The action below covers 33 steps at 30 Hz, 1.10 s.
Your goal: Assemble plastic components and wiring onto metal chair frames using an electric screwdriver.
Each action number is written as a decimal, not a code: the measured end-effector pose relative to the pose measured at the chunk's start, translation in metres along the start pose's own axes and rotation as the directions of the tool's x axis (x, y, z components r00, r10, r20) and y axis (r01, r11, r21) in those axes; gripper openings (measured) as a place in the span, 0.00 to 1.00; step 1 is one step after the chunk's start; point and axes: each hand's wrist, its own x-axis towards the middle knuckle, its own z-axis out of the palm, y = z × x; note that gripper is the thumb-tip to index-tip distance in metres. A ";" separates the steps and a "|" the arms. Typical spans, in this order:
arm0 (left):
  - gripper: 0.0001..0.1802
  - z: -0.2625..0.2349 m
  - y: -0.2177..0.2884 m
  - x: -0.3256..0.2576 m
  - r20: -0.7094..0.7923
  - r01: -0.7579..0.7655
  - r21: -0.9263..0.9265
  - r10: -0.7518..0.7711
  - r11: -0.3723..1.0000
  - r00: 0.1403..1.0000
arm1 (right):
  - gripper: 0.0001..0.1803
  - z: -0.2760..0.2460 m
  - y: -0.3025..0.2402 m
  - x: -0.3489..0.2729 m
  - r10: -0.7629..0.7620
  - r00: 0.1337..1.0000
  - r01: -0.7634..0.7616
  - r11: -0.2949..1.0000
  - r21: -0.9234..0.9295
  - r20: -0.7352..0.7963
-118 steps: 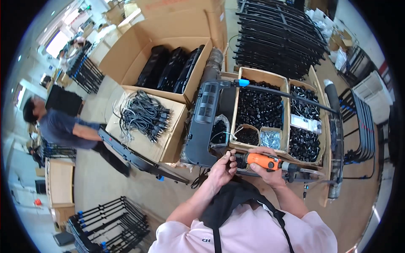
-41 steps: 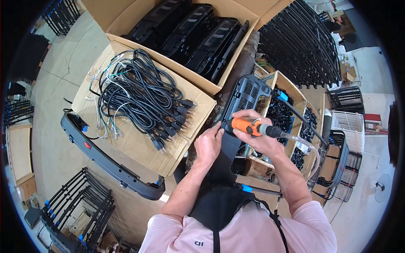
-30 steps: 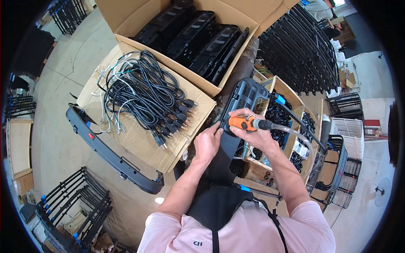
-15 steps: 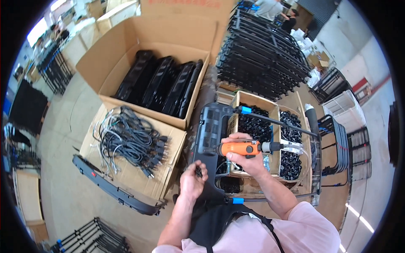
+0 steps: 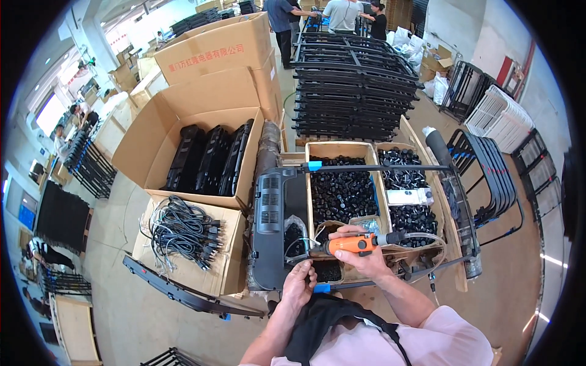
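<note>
We see, from the left, a cardboard box of coiled black cables [image 5: 183, 235], then the black ribbed plastic panel [image 5: 273, 229] on the bench; our left hand [image 5: 299, 285] presses its lower edge, our right hand [image 5: 361, 259] grips an orange powered screwdriver [image 5: 349, 244] aimed at it, so fastening looks underway

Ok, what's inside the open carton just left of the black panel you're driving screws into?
The open carton holds a tangled pile of black power cords with plugs. Bare cardboard shows around them; whatever lies beneath the pile is covered. The black panel hides nothing of it.
</note>
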 end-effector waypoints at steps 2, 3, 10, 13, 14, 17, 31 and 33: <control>0.09 0.011 -0.014 -0.007 -0.023 -0.040 0.037 0.041 0.999 0.999 | 0.31 -0.013 -0.001 -0.016 -0.009 1.000 0.009 1.000 0.021 0.008; 0.09 0.015 -0.020 -0.011 -0.053 -0.032 0.004 0.032 0.999 0.998 | 0.30 -0.019 -0.002 -0.023 0.016 1.000 -0.016 1.000 0.014 0.001; 0.14 0.022 -0.054 -0.032 -0.001 0.031 -0.241 -0.032 0.970 1.000 | 0.30 -0.039 0.001 -0.054 0.017 1.000 -0.019 0.996 0.088 0.020; 0.18 0.020 -0.059 -0.029 -0.056 0.047 -0.246 -0.063 0.968 0.996 | 0.31 -0.039 0.001 -0.064 0.007 0.999 -0.009 0.998 0.055 0.039; 0.18 0.019 -0.059 -0.027 -0.055 0.051 -0.244 -0.066 0.968 0.996 | 0.30 -0.038 -0.001 -0.067 0.009 0.999 -0.011 0.999 0.043 0.049; 0.20 0.014 -0.053 -0.019 -0.072 0.051 -0.262 -0.072 0.964 0.995 | 0.30 -0.030 0.000 -0.074 0.007 0.998 -0.008 1.000 0.018 0.058; 0.14 -0.024 0.002 -0.033 0.008 0.063 -0.322 -0.064 0.945 0.998 | 0.30 0.047 0.026 -0.061 -0.028 0.997 0.032 0.998 -0.058 0.073; 0.13 -0.030 0.009 -0.040 -0.027 0.060 -0.342 -0.074 0.938 0.997 | 0.30 0.059 0.025 -0.059 -0.011 0.995 0.016 0.998 -0.056 0.101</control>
